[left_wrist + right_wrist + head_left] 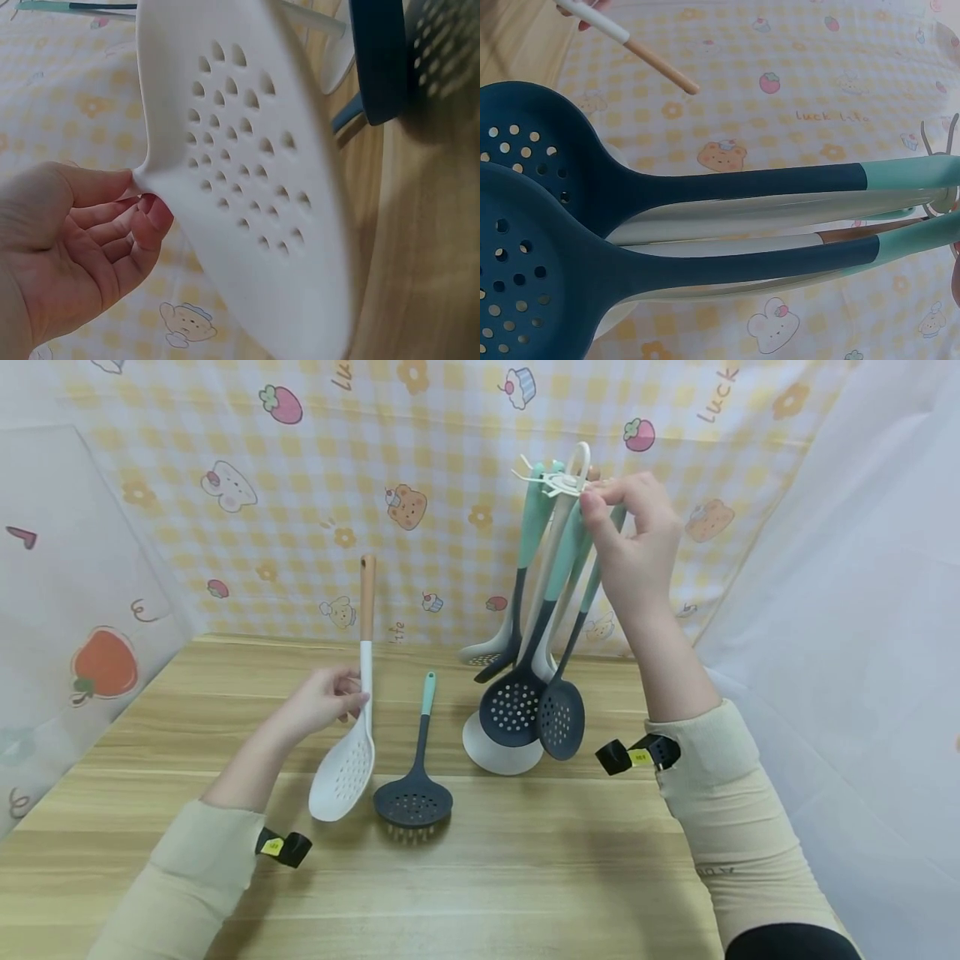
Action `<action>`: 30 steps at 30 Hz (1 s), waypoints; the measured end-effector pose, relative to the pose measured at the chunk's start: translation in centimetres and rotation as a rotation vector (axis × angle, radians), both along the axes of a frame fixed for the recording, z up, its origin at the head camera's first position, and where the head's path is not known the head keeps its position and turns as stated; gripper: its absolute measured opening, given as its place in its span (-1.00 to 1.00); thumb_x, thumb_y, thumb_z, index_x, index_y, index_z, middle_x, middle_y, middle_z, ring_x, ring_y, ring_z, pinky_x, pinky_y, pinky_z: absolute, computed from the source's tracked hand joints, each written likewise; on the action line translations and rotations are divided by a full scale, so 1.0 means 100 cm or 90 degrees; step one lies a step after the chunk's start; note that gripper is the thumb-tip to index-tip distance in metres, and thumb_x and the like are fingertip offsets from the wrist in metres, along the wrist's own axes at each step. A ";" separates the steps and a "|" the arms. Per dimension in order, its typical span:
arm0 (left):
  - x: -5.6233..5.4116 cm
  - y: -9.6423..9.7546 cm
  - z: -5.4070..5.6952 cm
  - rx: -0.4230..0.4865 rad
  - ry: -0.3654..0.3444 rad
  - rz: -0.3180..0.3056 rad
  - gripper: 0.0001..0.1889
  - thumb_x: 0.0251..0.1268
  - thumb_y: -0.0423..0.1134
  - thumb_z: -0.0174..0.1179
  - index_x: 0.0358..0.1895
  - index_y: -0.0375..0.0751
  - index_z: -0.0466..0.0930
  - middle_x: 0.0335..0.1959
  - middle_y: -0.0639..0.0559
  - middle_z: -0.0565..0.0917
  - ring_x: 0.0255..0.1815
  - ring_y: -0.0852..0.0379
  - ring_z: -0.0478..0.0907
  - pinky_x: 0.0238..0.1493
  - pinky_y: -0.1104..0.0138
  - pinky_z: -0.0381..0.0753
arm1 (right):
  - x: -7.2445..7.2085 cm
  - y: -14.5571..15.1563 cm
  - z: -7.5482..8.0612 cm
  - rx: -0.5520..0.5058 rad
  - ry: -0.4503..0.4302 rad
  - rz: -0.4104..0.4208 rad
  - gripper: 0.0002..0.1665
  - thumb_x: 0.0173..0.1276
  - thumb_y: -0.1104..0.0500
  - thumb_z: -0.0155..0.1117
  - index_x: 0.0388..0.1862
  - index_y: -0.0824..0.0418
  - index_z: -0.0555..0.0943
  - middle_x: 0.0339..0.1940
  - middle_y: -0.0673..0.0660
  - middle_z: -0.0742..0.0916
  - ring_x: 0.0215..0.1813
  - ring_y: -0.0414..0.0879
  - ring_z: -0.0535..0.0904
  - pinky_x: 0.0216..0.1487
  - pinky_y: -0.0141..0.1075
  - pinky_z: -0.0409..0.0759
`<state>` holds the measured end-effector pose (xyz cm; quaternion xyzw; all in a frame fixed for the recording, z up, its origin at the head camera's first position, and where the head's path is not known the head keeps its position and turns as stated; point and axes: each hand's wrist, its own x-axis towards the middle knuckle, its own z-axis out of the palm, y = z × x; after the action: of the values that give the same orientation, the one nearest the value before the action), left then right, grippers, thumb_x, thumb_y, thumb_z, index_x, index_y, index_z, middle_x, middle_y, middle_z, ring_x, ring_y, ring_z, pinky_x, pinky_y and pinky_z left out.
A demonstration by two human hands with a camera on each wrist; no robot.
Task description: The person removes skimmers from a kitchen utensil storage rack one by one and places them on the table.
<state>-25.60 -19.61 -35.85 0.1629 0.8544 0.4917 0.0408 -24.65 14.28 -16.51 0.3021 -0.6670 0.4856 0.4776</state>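
My left hand (322,702) pinches a white slotted spoon (342,781) low on its handle, just above the bowl. Its wooden-tipped handle points up, and in the left wrist view the perforated bowl (240,150) fills the middle. At the upper right, my right hand (637,539) pinches the hooked top of a white utensil stand (564,485) between thumb and fingers. From the stand hang a dark skimmer (513,706), a dark slotted spoon (561,718) and other utensils with mint handles. In the right wrist view only a fingertip shows at the right edge.
A dark skimmer with a mint handle end (412,800) lies on the wooden table (510,868) between the white spoon and the stand's round base (498,756). Behind hangs a yellow checked cloth (465,577); white cloth (847,610) borders the right side.
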 end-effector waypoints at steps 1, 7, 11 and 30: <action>-0.001 -0.002 -0.002 -0.002 -0.006 0.000 -0.55 0.34 -0.47 0.09 0.23 -0.62 0.26 -0.25 -0.28 0.64 -0.38 0.02 0.61 -0.36 0.25 0.61 | 0.000 0.000 0.000 -0.001 -0.001 0.001 -0.65 0.17 0.16 0.21 -0.45 0.51 0.59 -0.40 -0.14 0.67 -0.15 -0.20 0.52 0.07 -0.33 0.33; -0.002 -0.009 -0.012 -0.023 -0.039 -0.003 -0.52 0.36 -0.44 0.08 0.25 -0.65 0.22 -0.24 -0.27 0.64 -0.34 -0.03 0.61 -0.33 0.26 0.60 | 0.001 0.000 0.000 -0.005 0.000 0.008 -0.65 0.17 0.16 0.21 -0.44 0.52 0.59 -0.40 -0.16 0.66 -0.14 -0.19 0.52 0.07 -0.33 0.34; -0.003 -0.013 -0.020 -0.029 -0.048 -0.008 -0.56 0.37 -0.43 0.08 0.20 -0.66 0.26 -0.28 -0.24 0.65 -0.36 -0.03 0.62 -0.36 0.26 0.61 | 0.001 0.000 0.000 -0.005 -0.002 0.008 -0.66 0.17 0.16 0.21 -0.44 0.52 0.59 -0.40 -0.17 0.66 -0.13 -0.18 0.52 0.08 -0.33 0.34; -0.007 -0.005 -0.041 0.008 -0.124 -0.026 -0.57 0.32 -0.49 0.05 0.16 -0.74 0.23 -0.29 -0.30 0.64 -0.43 0.03 0.60 -0.34 0.20 0.63 | 0.002 -0.002 0.000 -0.008 0.003 0.007 -0.65 0.17 0.17 0.21 -0.45 0.53 0.58 -0.40 -0.18 0.65 -0.13 -0.18 0.53 0.09 -0.32 0.35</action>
<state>-26.28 -20.15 -39.96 0.1321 0.8398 0.5095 0.1330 -24.43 14.12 -16.48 0.3041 -0.6611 0.4917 0.4782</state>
